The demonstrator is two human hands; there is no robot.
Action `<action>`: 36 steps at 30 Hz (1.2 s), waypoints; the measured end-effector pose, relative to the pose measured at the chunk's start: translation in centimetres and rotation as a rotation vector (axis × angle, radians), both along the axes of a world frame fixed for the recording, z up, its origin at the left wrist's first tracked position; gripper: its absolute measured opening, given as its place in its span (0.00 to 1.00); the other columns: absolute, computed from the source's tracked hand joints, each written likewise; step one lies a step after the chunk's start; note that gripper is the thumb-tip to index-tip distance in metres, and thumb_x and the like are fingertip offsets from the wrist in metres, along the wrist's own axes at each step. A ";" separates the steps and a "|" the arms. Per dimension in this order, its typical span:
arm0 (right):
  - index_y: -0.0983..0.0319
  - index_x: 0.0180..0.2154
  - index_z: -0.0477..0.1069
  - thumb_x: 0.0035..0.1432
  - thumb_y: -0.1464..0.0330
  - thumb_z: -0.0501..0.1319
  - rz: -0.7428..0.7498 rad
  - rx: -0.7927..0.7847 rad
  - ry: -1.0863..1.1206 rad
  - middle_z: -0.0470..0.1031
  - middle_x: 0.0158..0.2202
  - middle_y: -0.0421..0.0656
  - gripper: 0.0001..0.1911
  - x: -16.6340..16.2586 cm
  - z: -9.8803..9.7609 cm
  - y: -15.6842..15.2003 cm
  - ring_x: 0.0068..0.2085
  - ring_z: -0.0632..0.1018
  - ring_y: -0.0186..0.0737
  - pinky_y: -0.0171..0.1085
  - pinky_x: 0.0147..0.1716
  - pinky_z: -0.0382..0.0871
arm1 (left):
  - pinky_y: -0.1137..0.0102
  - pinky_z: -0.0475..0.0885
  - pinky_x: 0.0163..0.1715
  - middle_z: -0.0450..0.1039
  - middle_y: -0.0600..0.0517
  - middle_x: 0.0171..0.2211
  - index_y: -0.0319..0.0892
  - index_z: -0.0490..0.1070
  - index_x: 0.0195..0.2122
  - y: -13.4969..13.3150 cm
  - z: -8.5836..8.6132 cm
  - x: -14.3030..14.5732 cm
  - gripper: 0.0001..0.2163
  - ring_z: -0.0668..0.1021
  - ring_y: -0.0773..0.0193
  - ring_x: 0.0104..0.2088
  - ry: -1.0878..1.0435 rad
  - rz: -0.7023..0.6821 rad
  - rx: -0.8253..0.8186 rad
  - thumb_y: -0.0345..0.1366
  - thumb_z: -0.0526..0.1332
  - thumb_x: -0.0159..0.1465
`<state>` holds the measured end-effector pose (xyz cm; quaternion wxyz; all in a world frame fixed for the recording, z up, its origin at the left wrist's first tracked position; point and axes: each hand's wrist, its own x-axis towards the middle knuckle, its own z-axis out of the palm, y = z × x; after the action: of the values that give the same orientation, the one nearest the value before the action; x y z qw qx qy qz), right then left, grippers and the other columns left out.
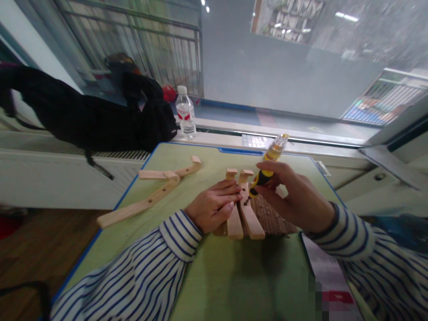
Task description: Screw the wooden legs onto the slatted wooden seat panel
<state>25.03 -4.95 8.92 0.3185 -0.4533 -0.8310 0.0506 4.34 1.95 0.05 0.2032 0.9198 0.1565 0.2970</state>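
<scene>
My right hand (297, 196) grips a screwdriver (265, 175) with a black and yellow handle and a clear end. The tool slants down to the left, its tip at a dark screw or hole in a pale curved wooden piece (253, 223). Flat across a second such wooden piece (235, 226) lies my left hand (212, 206), fingers stretched out and fingertips reaching the edge of the first one. Both pieces rest side by side on a brown ridged block (272, 215) dotted with small light specks. Whether the tip sits in a screw head is too small to tell.
Two more curved wooden pieces with holes (150, 196) lie crossed at the left of the green, blue-edged table (214, 276). Behind stand a water bottle (186, 113) and a black bag (110, 120) on the sill. A dark-edged flat object (326, 263) lies near my right sleeve.
</scene>
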 end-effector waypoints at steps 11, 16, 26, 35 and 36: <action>0.62 0.49 0.57 0.55 0.69 0.60 -0.103 0.065 -0.012 0.72 0.30 0.40 0.20 -0.5 -0.1 -0.1 0.28 0.74 0.31 0.30 0.26 0.68 | 0.58 0.58 0.60 0.67 0.46 0.54 0.37 0.70 0.49 -0.1 0.2 0.1 0.17 0.63 0.59 0.59 0.010 0.014 0.014 0.33 0.48 0.63; 0.61 0.46 0.56 0.54 0.68 0.60 -0.110 0.008 0.014 0.73 0.32 0.41 0.19 -0.9 0.0 0.0 0.27 0.74 0.31 0.31 0.26 0.68 | 0.58 0.58 0.60 0.67 0.47 0.54 0.38 0.70 0.49 -0.1 0.3 0.1 0.18 0.63 0.59 0.59 0.014 0.016 0.014 0.33 0.48 0.63; 0.61 0.53 0.59 0.57 0.70 0.57 0.032 0.027 -0.018 0.74 0.37 0.42 0.21 -1.2 0.7 0.0 0.32 0.75 0.30 0.30 0.33 0.69 | 0.58 0.55 0.61 0.66 0.47 0.55 0.38 0.70 0.50 0.0 0.4 -0.1 0.18 0.62 0.59 0.59 0.029 0.008 0.003 0.33 0.48 0.63; 0.66 0.53 0.58 0.56 0.73 0.55 0.000 0.020 -0.075 0.75 0.39 0.47 0.22 -1.1 0.9 -0.2 0.35 0.76 0.32 0.31 0.33 0.70 | 0.59 0.58 0.60 0.67 0.47 0.54 0.38 0.70 0.49 0.1 0.2 -0.2 0.17 0.63 0.60 0.59 0.018 0.021 0.014 0.32 0.48 0.63; 0.66 0.53 0.58 0.56 0.73 0.55 -0.005 0.027 -0.076 0.75 0.39 0.47 0.22 -1.0 0.8 -0.2 0.34 0.76 0.33 0.31 0.33 0.70 | 0.59 0.58 0.60 0.67 0.47 0.54 0.38 0.70 0.49 0.1 0.2 -0.2 0.17 0.63 0.60 0.59 0.018 0.022 0.012 0.32 0.48 0.63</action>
<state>23.98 -5.14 9.70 0.2928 -0.4524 -0.8421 0.0211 4.12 2.08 0.25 0.1931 0.9218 0.1667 0.2920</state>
